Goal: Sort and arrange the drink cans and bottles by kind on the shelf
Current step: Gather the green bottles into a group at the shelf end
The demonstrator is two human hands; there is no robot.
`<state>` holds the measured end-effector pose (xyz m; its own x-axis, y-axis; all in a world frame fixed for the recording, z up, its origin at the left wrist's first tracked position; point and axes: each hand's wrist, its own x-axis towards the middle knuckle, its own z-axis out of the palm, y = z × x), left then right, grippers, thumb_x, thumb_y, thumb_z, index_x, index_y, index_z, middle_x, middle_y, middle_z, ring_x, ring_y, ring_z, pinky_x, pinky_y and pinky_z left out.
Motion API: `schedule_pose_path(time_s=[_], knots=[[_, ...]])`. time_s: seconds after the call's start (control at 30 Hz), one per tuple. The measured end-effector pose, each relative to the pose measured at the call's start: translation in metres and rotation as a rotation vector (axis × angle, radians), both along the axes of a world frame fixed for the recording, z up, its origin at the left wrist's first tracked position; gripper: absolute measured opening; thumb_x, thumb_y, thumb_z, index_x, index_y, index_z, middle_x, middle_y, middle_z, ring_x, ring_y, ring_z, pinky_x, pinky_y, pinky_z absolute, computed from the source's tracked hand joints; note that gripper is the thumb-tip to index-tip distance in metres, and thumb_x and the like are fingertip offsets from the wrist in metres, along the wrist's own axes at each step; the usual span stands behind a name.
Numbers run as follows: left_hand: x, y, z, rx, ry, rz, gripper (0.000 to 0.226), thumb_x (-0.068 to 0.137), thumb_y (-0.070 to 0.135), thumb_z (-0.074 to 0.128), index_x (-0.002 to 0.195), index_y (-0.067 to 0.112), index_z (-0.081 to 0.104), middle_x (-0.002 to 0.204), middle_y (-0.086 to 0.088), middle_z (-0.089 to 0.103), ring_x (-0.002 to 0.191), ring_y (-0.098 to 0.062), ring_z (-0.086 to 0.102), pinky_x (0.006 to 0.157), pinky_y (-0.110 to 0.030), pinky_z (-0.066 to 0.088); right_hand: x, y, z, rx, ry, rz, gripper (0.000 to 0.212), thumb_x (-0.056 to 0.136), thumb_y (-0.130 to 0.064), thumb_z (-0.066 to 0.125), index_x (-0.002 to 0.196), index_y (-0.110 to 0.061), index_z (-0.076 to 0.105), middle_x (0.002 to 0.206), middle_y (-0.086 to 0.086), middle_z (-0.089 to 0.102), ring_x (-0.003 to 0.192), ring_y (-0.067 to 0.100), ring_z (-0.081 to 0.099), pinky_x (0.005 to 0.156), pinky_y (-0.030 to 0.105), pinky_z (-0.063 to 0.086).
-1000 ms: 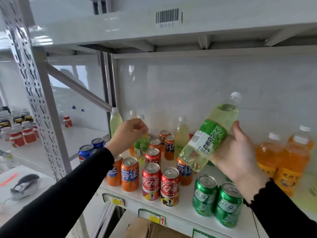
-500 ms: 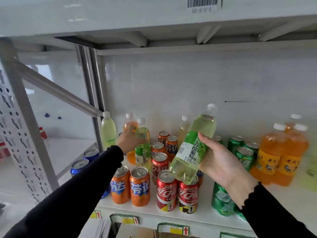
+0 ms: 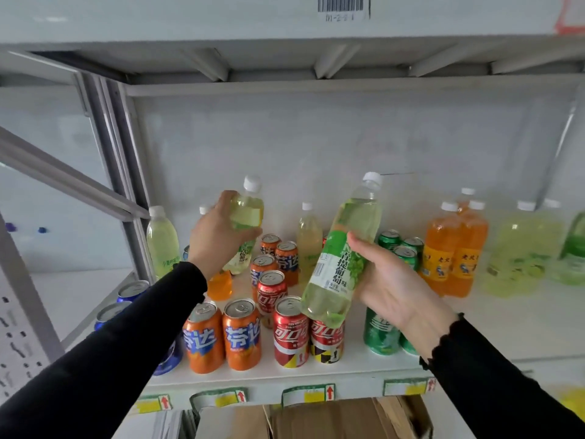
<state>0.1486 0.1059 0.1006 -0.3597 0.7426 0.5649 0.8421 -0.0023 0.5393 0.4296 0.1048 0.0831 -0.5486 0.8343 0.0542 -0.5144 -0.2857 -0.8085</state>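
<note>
My right hand point(image 3: 392, 280) grips a green-labelled grape drink bottle point(image 3: 343, 251), tilted, above the red cola cans point(image 3: 291, 335). My left hand point(image 3: 218, 236) grips a second pale green bottle point(image 3: 247, 217), lifted off the white shelf point(image 3: 474, 327) at the back left. On the shelf stand orange Fanta cans point(image 3: 221, 337), green Sprite cans point(image 3: 381, 334), blue cans point(image 3: 133, 289) at the left, two orange bottles point(image 3: 452, 248) at the right, and pale green bottles point(image 3: 163, 239) at the back.
Yellow-green bottles point(image 3: 525, 245) sit blurred at the far right. An orange bottle point(image 3: 220, 285) stands partly hidden under my left wrist. The upper shelf point(image 3: 285, 17) with a barcode label hangs close overhead. A steel upright point(image 3: 126, 172) bounds the left side. Cardboard point(image 3: 332, 419) lies below.
My left hand closed round a pale green bottle at the back left and lifted it. My right hand kept its bottle and raised it more upright.
</note>
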Motion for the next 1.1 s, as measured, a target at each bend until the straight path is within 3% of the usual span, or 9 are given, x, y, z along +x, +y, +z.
schedule_pose_path(time_s=[0.17, 0.3, 0.37, 0.43, 0.5, 0.7, 0.8, 0.97, 1.1], knots=[[0.058, -0.028, 0.032, 0.213, 0.062, -0.223, 0.075, 0.074, 0.047, 0.082, 0.135, 0.041, 0.038, 0.121, 0.009, 0.064, 0.102, -0.021, 0.064, 0.082, -0.045, 0.056, 0.023, -0.009, 0.006, 0.066, -0.025, -0.107, 0.049, 0.086, -0.014, 0.070, 0.133, -0.002, 0.060, 0.122, 0.018, 0.069, 0.122, 0.037, 0.064, 0.104, 0.059, 0.047], [0.121, -0.038, 0.041, 0.304, -0.012, -0.408, 0.074, 0.075, 0.045, 0.083, 0.135, 0.044, 0.039, 0.121, 0.018, 0.063, 0.107, -0.014, 0.064, 0.088, -0.046, 0.056, 0.066, -0.019, 0.007, 0.138, -0.082, -0.207, 0.043, 0.084, -0.016, 0.073, 0.126, -0.008, 0.065, 0.116, 0.013, 0.071, 0.110, 0.031, 0.068, 0.101, 0.055, 0.051], [0.156, -0.038, 0.045, 0.344, -0.081, -0.518, 0.072, 0.075, 0.041, 0.085, 0.133, 0.043, 0.043, 0.120, 0.021, 0.064, 0.108, -0.008, 0.064, 0.092, -0.042, 0.056, 0.097, -0.023, 0.005, 0.178, -0.106, -0.280, 0.048, 0.081, -0.015, 0.076, 0.127, -0.010, 0.064, 0.117, 0.013, 0.071, 0.112, 0.031, 0.067, 0.103, 0.052, 0.050], [0.195, -0.036, 0.048, 0.363, -0.156, -0.627, 0.069, 0.076, 0.034, 0.086, 0.132, 0.038, 0.047, 0.117, 0.022, 0.065, 0.105, -0.001, 0.064, 0.089, -0.028, 0.056, 0.134, -0.025, 0.002, 0.221, -0.137, -0.358, 0.058, 0.079, -0.015, 0.081, 0.133, -0.010, 0.060, 0.127, 0.016, 0.068, 0.122, 0.034, 0.064, 0.109, 0.054, 0.044], [0.235, -0.029, 0.050, 0.351, -0.235, -0.732, 0.066, 0.077, 0.029, 0.085, 0.132, 0.036, 0.049, 0.117, 0.021, 0.066, 0.105, 0.000, 0.065, 0.087, -0.021, 0.054, 0.176, -0.026, -0.003, 0.267, -0.179, -0.417, 0.064, 0.078, -0.017, 0.082, 0.136, -0.010, 0.057, 0.130, 0.016, 0.067, 0.124, 0.035, 0.062, 0.111, 0.055, 0.042], [0.374, 0.007, 0.030, 0.250, -0.419, -0.928, 0.063, 0.076, 0.024, 0.085, 0.131, 0.023, 0.054, 0.118, 0.007, 0.068, 0.110, -0.012, 0.067, 0.080, -0.035, 0.062, 0.317, -0.032, -0.017, 0.303, -0.286, -0.595, 0.065, 0.076, -0.013, 0.080, 0.135, -0.019, 0.054, 0.123, 0.004, 0.073, 0.114, 0.020, 0.070, 0.098, 0.037, 0.051], [0.443, 0.027, 0.013, 0.186, -0.463, -0.953, 0.064, 0.076, 0.027, 0.086, 0.132, 0.028, 0.055, 0.119, 0.009, 0.069, 0.110, -0.014, 0.068, 0.088, -0.043, 0.059, 0.390, -0.025, -0.024, 0.315, -0.340, -0.660, 0.069, 0.073, -0.013, 0.086, 0.135, -0.020, 0.057, 0.123, 0.003, 0.073, 0.116, 0.021, 0.068, 0.102, 0.039, 0.049], [0.540, 0.055, -0.012, 0.104, -0.502, -0.924, 0.066, 0.069, 0.041, 0.086, 0.127, 0.029, 0.057, 0.116, 0.011, 0.071, 0.110, -0.013, 0.067, 0.093, -0.047, 0.056, 0.496, -0.003, -0.034, 0.322, -0.443, -0.719, 0.062, 0.072, -0.021, 0.082, 0.130, -0.023, 0.060, 0.120, 0.002, 0.073, 0.110, 0.017, 0.070, 0.087, 0.026, 0.053], [0.594, 0.086, -0.023, 0.027, -0.543, -0.906, 0.074, 0.063, 0.049, 0.089, 0.126, 0.029, 0.056, 0.116, 0.012, 0.071, 0.111, -0.014, 0.067, 0.093, -0.047, 0.056, 0.553, 0.029, -0.046, 0.290, -0.428, -0.767, 0.059, 0.069, -0.023, 0.082, 0.124, -0.024, 0.062, 0.116, -0.001, 0.074, 0.108, 0.016, 0.070, 0.088, 0.026, 0.052]])
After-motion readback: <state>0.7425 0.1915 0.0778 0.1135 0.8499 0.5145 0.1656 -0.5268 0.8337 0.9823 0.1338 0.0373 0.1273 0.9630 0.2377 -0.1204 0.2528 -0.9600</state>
